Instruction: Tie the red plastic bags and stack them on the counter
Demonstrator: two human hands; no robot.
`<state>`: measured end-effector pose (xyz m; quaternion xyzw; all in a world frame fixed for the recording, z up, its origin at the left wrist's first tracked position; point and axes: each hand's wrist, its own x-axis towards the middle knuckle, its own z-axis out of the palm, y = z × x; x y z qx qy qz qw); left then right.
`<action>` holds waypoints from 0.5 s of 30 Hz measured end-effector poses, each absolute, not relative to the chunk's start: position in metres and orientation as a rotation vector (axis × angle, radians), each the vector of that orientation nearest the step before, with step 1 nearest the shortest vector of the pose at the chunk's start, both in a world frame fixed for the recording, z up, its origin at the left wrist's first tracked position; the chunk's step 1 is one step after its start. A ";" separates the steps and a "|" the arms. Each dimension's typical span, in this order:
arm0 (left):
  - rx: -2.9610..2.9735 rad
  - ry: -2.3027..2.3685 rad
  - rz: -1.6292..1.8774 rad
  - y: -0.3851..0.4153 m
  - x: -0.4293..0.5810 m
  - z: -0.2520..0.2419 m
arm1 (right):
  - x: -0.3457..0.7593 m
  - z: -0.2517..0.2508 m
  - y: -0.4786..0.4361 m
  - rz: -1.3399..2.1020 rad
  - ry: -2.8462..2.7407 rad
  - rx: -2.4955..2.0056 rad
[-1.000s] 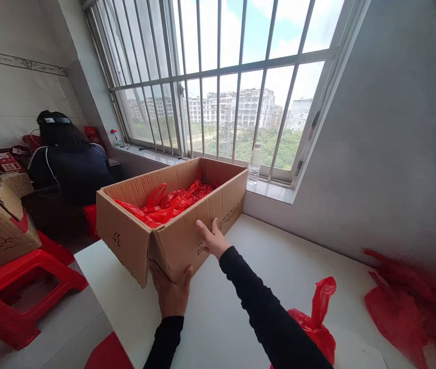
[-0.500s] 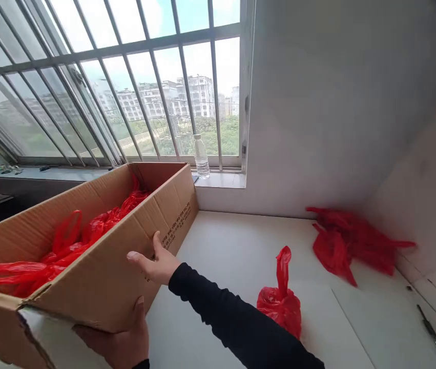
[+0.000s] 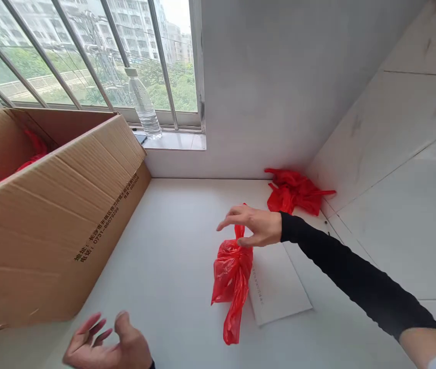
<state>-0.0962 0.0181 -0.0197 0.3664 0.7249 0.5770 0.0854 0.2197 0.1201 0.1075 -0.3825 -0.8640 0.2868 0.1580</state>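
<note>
A knotted red plastic bag (image 3: pixel 231 271) lies on the white table (image 3: pixel 171 225), its handles twisted up into a tail. Over its top hovers my right hand (image 3: pixel 260 225), fingers and thumb apart, holding nothing; whether the thumb touches the bag I cannot tell. Down at the front edge of the view my left hand (image 3: pixel 110 343) is empty, its fingers loosely curled and apart from the thumb. It is nearest to the large cardboard box (image 3: pixel 60 220) on the left, which has red plastic bags (image 3: pixel 35 151) inside.
Another pile of red plastic bags (image 3: pixel 296 189) lies in the far corner by the wall. A white flat sheet or booklet (image 3: pixel 279 287) rests beside the knotted bag. On the sill of the barred window stands a water bottle (image 3: pixel 144 105), near a dark flat object (image 3: pixel 141 138).
Both hands have come off the cardboard box. My right hand has moved right to above the knotted bag, my left hand down. The view has turned downward and to the right.
</note>
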 end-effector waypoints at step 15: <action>1.807 1.766 0.822 0.054 -0.051 0.136 | 0.239 0.060 0.065 0.594 -1.951 -1.392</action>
